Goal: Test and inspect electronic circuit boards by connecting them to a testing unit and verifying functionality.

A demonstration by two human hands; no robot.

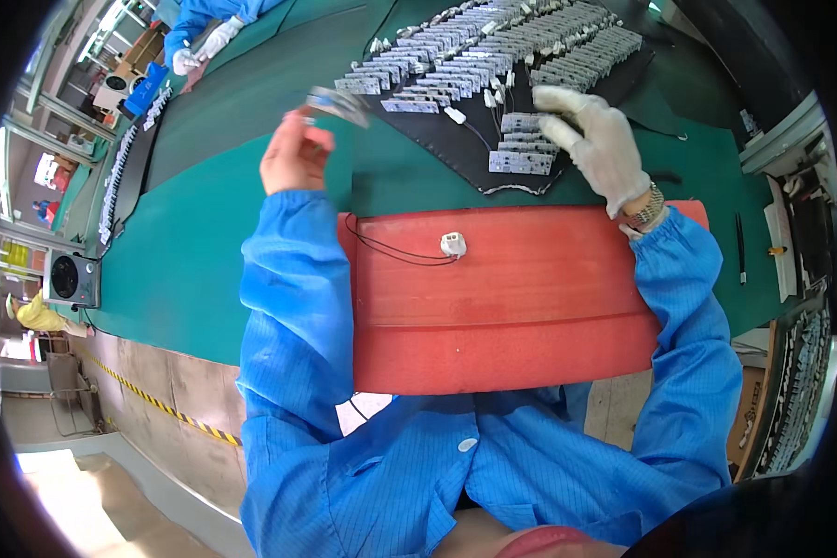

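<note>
My bare left hand [298,156] is raised over the left part of the bench, its fingers curled on a silvery piece [340,106] smeared by motion. My right hand [597,141], in a white glove, reaches over the near right end of the rows of small circuit boards [521,162]. Its thumb and fingers are apart beside the boards, and I see nothing in them. Between my arms lies a red pad [502,316]. On it rests a white connector [453,245] with thin black wires running left.
Several rows of boards with white plugs lie on a black mat [446,149] over the green bench [195,260]. A co-worker's gloved hands [209,46] are at the far left. A boxed fan unit [73,279] stands at the left edge; a thin black tool [740,249] lies right.
</note>
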